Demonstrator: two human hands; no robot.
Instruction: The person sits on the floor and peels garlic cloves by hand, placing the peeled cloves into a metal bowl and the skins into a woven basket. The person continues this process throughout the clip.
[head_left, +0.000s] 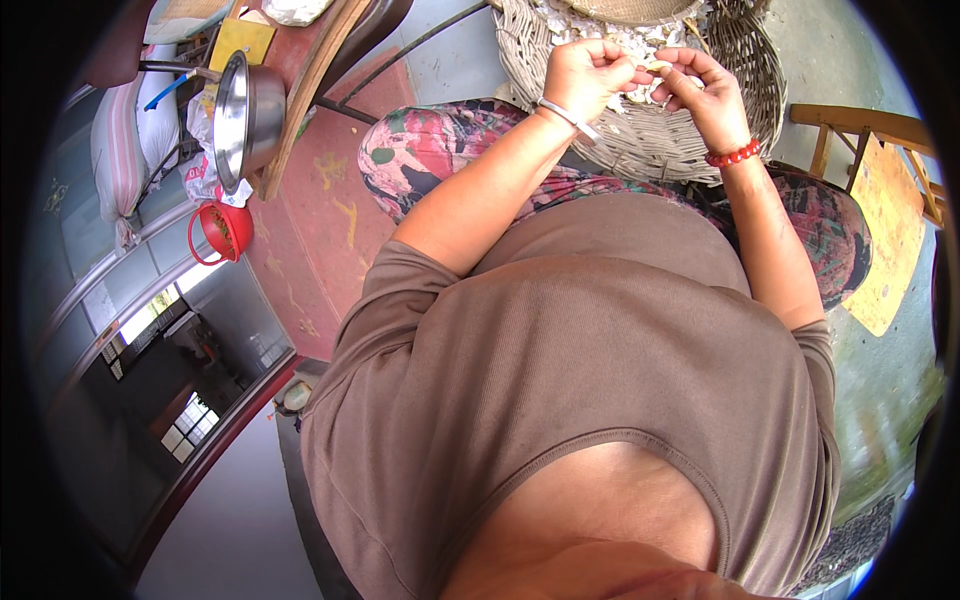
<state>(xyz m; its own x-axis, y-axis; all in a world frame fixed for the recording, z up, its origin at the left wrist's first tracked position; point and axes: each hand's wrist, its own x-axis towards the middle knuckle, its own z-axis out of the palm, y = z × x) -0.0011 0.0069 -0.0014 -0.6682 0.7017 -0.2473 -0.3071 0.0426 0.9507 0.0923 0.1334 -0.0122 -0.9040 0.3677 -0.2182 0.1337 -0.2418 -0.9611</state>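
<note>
Above a large wicker basket (637, 142) at the top of the view, both hands meet at a small pale yellowish piece (657, 66), its kind unclear. My left hand (589, 79), below a silver bangle, pinches at its left side with thumb and forefinger. My right hand (701, 94), with a red bead bracelet at the wrist, has thumb and fingertips on its right side. White flaky pieces (577, 30) lie in the basket beneath the hands. A round woven tray (637, 9) rests over them, just beyond the fingers.
To the left stand a wood-edged table (307, 90), a steel basin (259, 116) and a red plastic basket (225, 231) with green bits inside. Filled sacks (124, 142) lie farther left. A wooden chair (885, 195) is at the right, close to my knee.
</note>
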